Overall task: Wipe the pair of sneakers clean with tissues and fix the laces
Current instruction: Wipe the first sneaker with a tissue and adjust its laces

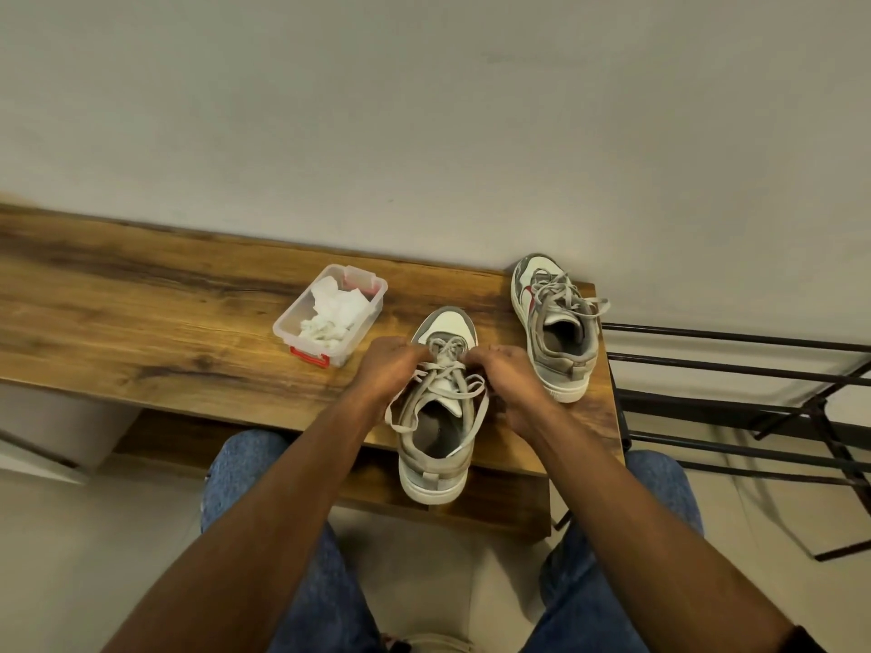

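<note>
The lace-fixing step is in hand on the near sneaker (438, 417), which stands at the near edge of the counter (141, 313) with its toe pointing away. The left hand (389, 369) and right hand (511, 381) flank its laces (445, 365), fingers curled in toward the crossings; each seems to pinch a strand, though the fingertips are hard to make out. The far sneaker (551, 327) sits to the right by the counter's end, laces loose. Used tissues (332, 311) fill a clear box (287, 322) on the left. Next, I judge, comes drawing the crossings snug evenly, then tying the trailing ends.
</note>
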